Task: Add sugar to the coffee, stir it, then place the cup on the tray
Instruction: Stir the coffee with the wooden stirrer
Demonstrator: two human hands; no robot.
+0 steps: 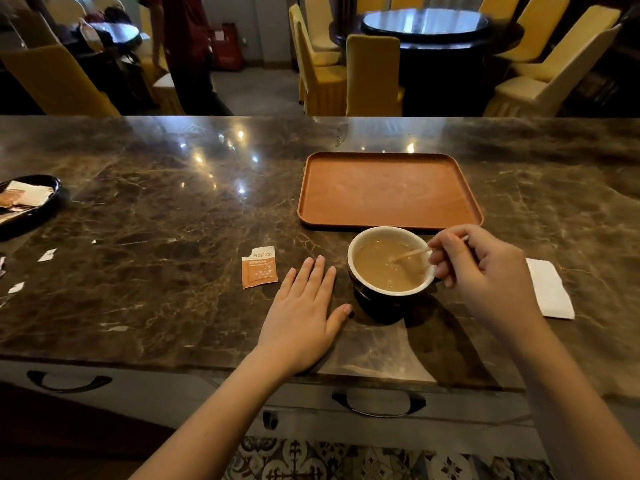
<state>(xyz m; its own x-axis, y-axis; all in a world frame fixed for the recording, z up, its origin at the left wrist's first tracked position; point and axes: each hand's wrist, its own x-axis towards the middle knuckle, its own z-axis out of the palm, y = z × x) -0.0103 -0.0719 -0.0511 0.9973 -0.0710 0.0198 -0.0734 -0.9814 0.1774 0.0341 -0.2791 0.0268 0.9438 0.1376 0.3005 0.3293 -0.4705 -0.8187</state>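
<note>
Sugar packet (259,267) torn open; right hand (485,271) pinches stirrer (412,253) in cup (388,271); left hand (304,306) flat, empty; tray (389,223) awaits

One cup (391,271), one tray (389,190), two hands (304,313).

We've got a folded white napkin (550,288) on the marble table (156,209), far right. There's a black dish (52,199) of packets far left, with paper scraps (46,255) nearby and yellow chairs (374,74) behind.
</note>
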